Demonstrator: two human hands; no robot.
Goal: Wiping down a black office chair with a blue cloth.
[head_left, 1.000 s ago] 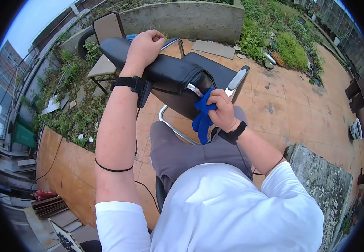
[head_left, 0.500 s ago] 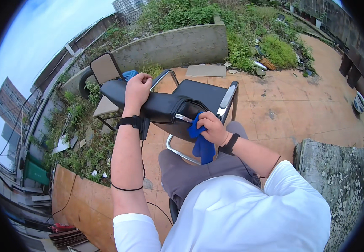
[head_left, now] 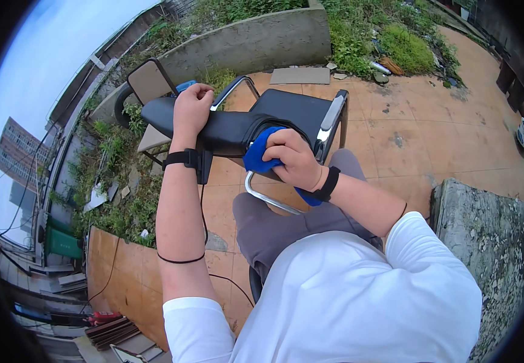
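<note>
Shirt: you wear a plain white short-sleeved cloth shirt (head_left: 346, 296), creased across your front.
Trousers: your grey-purple cloth trousers (head_left: 268, 224).
Left wrist: your black strap (head_left: 178, 159) with a boxy black module (head_left: 205, 167).
Left arm: your thin black cord (head_left: 181, 262), looped below the sleeve.
Right wrist: your black band (head_left: 332, 181).

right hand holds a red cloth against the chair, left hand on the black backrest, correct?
The cloth is blue, not red, as the head view shows; the right hand holds it against the chair, the left hand on the black backrest.
</note>
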